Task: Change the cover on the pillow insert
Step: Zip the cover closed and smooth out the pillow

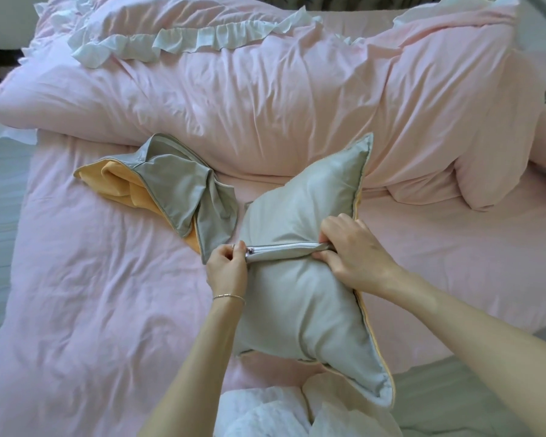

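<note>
Currently, head view only. A plump square pillow in a smooth grey satin-like cover with orange piping [300, 298] lies on the pink quilted bedspread [92, 294], near the foot of the bed, directly in front of the person. A white zip line [284, 246] runs across the middle of the pillow's upper face.

Left hand [227, 266]: fingers curled, pinching the zip's left end where the small metal puller sits. Right hand [349, 253]: thumb and fingers pinching the gathered cover fabric at the zip's right end. Both hands grasp the cover; the zip is pulled taut between them. Cannot tell how much of the zip is closed.

A second, empty grey cover with orange lining [171, 193] lies crumpled on the bedspread just left of the pillow, its lower edge near the left hand. Large pink pillows with white ruffled trim [202, 86] lie behind.

Judgement, handling: the pillow looks light and very soft; it dents at the waist under the hands. The cover fabric looks slippery and limp, likely to bunch under the slider. Best hold: pinch the puller itself with one hand and anchor the fabric at the opposite zip end, keeping the seam straight.
</note>
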Tool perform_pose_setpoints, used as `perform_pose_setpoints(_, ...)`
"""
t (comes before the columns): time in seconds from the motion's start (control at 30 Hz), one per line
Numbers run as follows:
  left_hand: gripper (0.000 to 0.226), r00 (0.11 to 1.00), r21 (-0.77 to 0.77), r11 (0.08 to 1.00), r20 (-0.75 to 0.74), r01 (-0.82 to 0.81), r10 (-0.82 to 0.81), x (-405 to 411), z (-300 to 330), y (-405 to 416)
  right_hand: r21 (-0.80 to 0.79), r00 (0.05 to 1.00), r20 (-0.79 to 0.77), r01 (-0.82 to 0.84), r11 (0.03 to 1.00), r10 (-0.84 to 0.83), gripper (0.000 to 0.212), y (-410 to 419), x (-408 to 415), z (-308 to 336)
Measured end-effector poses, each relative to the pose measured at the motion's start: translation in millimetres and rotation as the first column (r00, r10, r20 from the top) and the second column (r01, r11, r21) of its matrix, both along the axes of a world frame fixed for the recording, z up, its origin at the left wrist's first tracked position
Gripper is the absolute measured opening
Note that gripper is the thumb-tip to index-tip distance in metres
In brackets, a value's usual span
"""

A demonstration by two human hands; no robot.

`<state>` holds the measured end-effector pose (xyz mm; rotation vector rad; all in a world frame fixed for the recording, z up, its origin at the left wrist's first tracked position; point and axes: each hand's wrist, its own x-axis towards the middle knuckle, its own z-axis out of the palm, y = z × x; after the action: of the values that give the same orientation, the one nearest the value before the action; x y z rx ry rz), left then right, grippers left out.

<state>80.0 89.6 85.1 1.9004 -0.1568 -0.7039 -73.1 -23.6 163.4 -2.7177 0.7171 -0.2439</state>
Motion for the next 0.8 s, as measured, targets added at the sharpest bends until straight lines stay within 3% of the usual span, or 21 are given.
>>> perform_pose_setpoints(0.2,0.028,0.994,0.122,0.987,0.022,0.102,-0.105,-14,-18,-13,-0.044,0.980,-0.022,0.197,0.979,-0.198,0.015,-9,-45,-23)
perform_pose_setpoints(0.3,0.030,0.997,0.220,0.973,0.001,0.070,-0.072,-6,-28,-13,-0.068,0.944,-0.045,0.323,0.944,-0.327,0.011,-17,-75,-36)
perform_pose_setpoints(0.37,0.031,0.997,0.237,0.969,-0.006,0.073,-0.074,-5,-39,-13,-0.032,0.842,-0.132,0.524,0.851,-0.523,0.004,-25,-101,-47)
perform_pose_setpoints(0.43,0.032,0.983,0.191,0.968,0.062,0.160,-0.174,-17,-49,-16,0.026,0.683,-0.292,0.705,0.708,-0.669,0.025,-28,-120,-56)
perform_pose_setpoints(0.47,0.032,0.966,0.167,0.960,0.094,0.223,-0.240,-27,-49,-19,0.039,0.657,-0.322,0.729,0.683,-0.682,0.031,-25,-121,-61)
perform_pose_setpoints(0.5,0.033,0.944,0.145,0.946,0.119,0.290,-0.308,-38,-48,-21,0.047,0.690,-0.300,0.700,0.713,-0.658,0.033,-18,-116,-64)
perform_pose_setpoints(0.6,0.032,0.863,0.099,0.881,0.176,0.463,-0.473,-67,-44,-30,0.057,0.903,-0.178,0.405,0.913,-0.390,0.034,5,-86,-85)
perform_pose_setpoints(0.7,0.031,0.853,0.086,0.869,0.166,0.487,-0.495,-83,-46,-34,0.204,0.918,-0.208,0.378,0.903,-0.337,0.029,19,-62,-106)
perform_pose_setpoints(0.8,0.033,0.904,0.136,0.904,0.089,0.404,-0.418,-80,-56,-36,0.207,0.919,-0.149,0.390,0.897,-0.365,0.018,21,-58,-125)
